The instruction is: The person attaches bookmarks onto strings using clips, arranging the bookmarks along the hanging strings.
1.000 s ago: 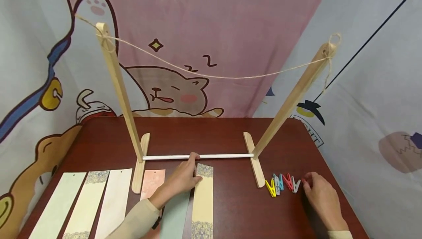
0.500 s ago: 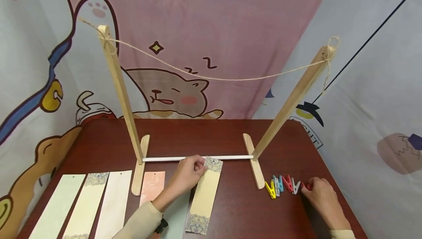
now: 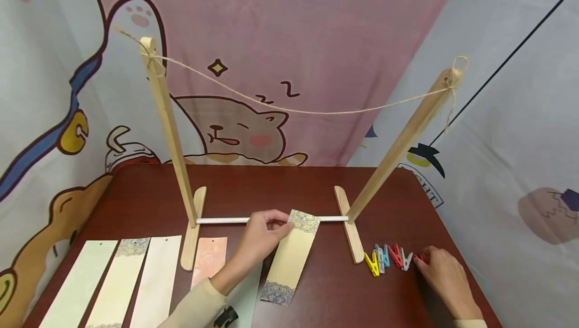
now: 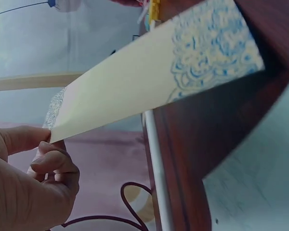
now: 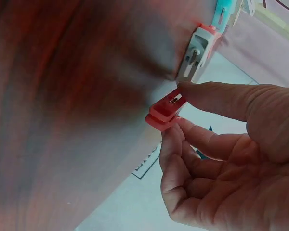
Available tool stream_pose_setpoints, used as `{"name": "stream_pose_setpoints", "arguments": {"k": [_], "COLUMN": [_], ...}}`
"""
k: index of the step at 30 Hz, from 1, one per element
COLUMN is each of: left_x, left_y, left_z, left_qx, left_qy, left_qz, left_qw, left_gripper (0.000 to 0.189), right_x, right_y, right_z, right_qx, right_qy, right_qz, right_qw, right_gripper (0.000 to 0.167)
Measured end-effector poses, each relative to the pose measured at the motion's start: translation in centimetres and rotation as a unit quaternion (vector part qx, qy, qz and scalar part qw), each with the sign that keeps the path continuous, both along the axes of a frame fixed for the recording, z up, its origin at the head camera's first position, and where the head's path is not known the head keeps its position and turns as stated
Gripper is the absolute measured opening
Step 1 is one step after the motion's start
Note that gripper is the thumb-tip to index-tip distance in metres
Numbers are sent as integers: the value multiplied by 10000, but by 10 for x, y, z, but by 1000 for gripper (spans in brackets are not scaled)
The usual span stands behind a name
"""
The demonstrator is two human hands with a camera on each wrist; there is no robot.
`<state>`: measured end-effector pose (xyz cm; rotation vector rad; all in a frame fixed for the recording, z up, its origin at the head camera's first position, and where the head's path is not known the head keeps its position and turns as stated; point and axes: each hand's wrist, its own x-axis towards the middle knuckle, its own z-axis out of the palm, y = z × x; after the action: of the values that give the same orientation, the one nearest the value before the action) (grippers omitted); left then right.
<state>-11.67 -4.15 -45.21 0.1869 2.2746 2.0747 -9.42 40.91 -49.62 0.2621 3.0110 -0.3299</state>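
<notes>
A left hand (image 3: pixel 264 235) pinched a patterned card (image 3: pixel 290 260) and a right hand (image 3: pixel 445 278) a red clothespin (image 5: pixel 164 111), while the string (image 3: pixel 325 112) held no cards yet.

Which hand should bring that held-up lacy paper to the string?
Probably the left hand: it already pinches the lacy paper near one end. The right hand holds a red clothespin instead.

A pink-and-grey cloth (image 3: pixel 325 41) printed with a sleeping cartoon cat (image 3: pixel 246 129) hangs behind the reddish-brown table (image 3: pixel 271 190)
</notes>
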Motion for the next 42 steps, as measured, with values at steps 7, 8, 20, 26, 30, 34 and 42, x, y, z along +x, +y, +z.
{"name": "stream_pose_setpoints", "arguments": {"k": [7,8,20,26,30,34,42], "left_x": [-2,-3,-9,-10,-11,-12,-20], "left_y": [6,7,23,32,36,41,52], "left_z": [7,8,24,31,37,43,61], "left_qx": [415,454,966,1013,1109,1193,1278], "left_qy": [2,33,164,305,432,530,962], "left_qz": [70,47,-136,-204,-210,-228,-285], "left_qw": [9991,9990,9951,9942,9927,9912,9867], "left_gripper": [11,11,11,10,11,11,13], "right_x": [0,1,1,1,1,1,-7], "right_y": [-8,-11,-44,-56,-66,-74,-90], "right_z": [9,11,41,58,71,86,122], "right_qx": [-212,-254,-925,-1396,-1858,-2432,-3338], "right_qy": [855,988,2865,3416,3563,3421,3532], "right_qz": [29,3,224,347,545,682,932], "right_qw": [9961,9948,9533,9288,9141,9051,8690], "right_gripper": [28,28,24,24,27,30,32]}}
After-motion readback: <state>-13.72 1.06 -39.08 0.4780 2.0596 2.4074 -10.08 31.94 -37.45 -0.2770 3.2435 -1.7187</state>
